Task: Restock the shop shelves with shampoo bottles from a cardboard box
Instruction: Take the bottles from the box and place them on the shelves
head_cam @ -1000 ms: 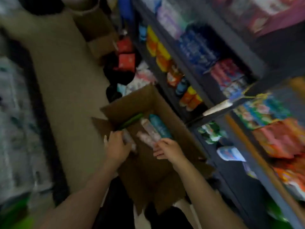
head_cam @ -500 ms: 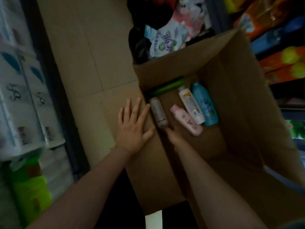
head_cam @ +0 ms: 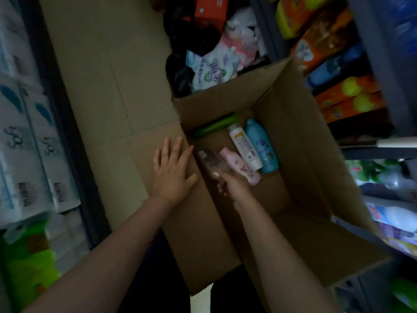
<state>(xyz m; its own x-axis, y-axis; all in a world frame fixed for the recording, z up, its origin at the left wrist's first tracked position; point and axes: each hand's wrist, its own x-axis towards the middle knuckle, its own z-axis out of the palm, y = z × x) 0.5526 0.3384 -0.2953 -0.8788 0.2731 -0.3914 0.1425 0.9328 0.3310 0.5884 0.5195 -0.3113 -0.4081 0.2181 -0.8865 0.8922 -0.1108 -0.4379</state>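
An open cardboard box [head_cam: 300, 136] stands on the floor in front of me. On its bottom lie a green bottle [head_cam: 214, 128], a white bottle [head_cam: 244, 146], a blue bottle [head_cam: 261, 150] and a pink bottle [head_cam: 238, 164]. My left hand [head_cam: 172, 171] rests flat, fingers spread, on the box's left flap. My right hand [head_cam: 231, 185] reaches into the box, its fingers curled round the near end of a blurred grey bottle [head_cam: 208, 158], which lies beside the pink one.
Shop shelves [head_cam: 338, 48] with orange and blue packs rise on the right, close to the box. White tissue packs [head_cam: 24, 143] fill the left side. Plastic bags and a red carton [head_cam: 209, 68] are piled on the floor behind the box. Tiled floor [head_cam: 101, 75] lies between.
The view has swung from the shelves down to the box. My left hand went from inside the box to the left flap. My right hand has closed on the grey bottle.
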